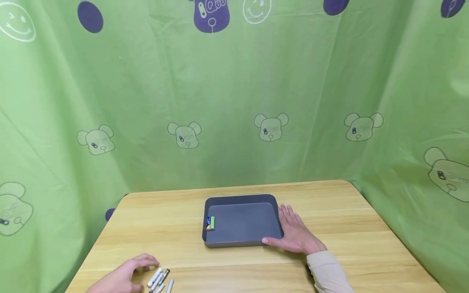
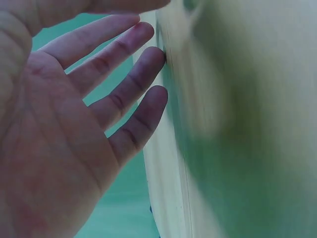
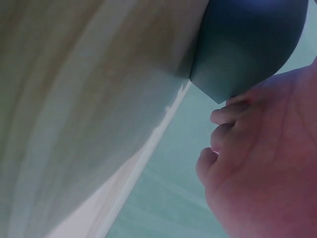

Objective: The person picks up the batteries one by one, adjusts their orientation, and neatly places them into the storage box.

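A dark grey tray (image 1: 239,221) lies on the table, with a green battery (image 1: 212,223) and a dark blue and orange battery (image 1: 208,224) side by side at its left wall. My right hand (image 1: 294,236) rests against the tray's near right corner, its thumb at the front rim and its fingers spread along the right side. At the table's front left, my left hand (image 1: 126,274) hovers with loosely bent fingers just beside several slim white and dark cylinders (image 1: 158,280), battery-like in shape. Nothing sits in the left palm (image 2: 64,144) in the left wrist view.
The light wooden table (image 1: 176,228) has rounded far corners. A green curtain (image 1: 227,81) with bear-head prints surrounds it at the back and both sides. One more white cylinder (image 1: 170,285) lies slightly right of the pile, near the bottom of the head view.
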The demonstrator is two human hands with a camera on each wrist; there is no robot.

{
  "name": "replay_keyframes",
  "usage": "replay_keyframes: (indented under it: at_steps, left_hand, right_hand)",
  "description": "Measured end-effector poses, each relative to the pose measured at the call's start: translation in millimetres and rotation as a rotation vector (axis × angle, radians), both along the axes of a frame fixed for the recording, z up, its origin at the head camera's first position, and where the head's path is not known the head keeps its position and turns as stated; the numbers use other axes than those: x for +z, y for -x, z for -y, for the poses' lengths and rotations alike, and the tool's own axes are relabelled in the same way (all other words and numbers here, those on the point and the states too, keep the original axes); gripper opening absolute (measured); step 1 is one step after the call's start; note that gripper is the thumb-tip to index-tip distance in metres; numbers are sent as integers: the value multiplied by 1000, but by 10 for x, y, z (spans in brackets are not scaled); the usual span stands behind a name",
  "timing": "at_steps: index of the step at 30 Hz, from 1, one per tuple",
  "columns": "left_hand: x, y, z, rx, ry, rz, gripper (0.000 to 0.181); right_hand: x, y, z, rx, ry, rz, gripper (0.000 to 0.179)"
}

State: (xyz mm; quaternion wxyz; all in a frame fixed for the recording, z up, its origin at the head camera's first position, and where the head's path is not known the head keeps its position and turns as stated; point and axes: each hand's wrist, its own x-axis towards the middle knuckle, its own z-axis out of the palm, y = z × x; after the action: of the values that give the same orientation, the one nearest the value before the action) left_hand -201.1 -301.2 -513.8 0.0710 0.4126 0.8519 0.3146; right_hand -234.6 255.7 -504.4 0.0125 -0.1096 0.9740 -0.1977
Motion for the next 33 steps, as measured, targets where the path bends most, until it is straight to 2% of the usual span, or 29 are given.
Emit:
replay_keyframes:
  at_steps: [3,5,12,14,17,20,27,29,33]
  left_hand:
    - [-26,18,-15,-53,-24,-17,61]
    - [-38,19,-28,-63,-33,-30,59]
    - [-24,-21,-86,18,23,-94,63]
    - [-12,-23,-104,16,26,-101,62]
    - [1,-17,-129,-3,21,-93,58]
    - [12,-14,-148,4,18,-50,53]
    - [38,-17,-159,135,62,71,48]
    - [41,-21,-161,141,54,81,49]
    - [38,-21,-159,120,38,55,50]
  right_hand:
    - [1,-5,-2,1,1,-5,130]
    - [-3,-7,0,0,4,-5,130]
    - [6,-12,-3,-7,8,6,131]
    - [15,-17,0,-7,6,7,130]
    - [19,-17,2,-7,7,7,130]
    - [20,-17,2,-9,9,8,131]
    - [7,-11,-6,-11,12,6,132]
    - [5,-11,-5,-12,13,7,132]
    - [7,-13,-1,-13,10,10,132]
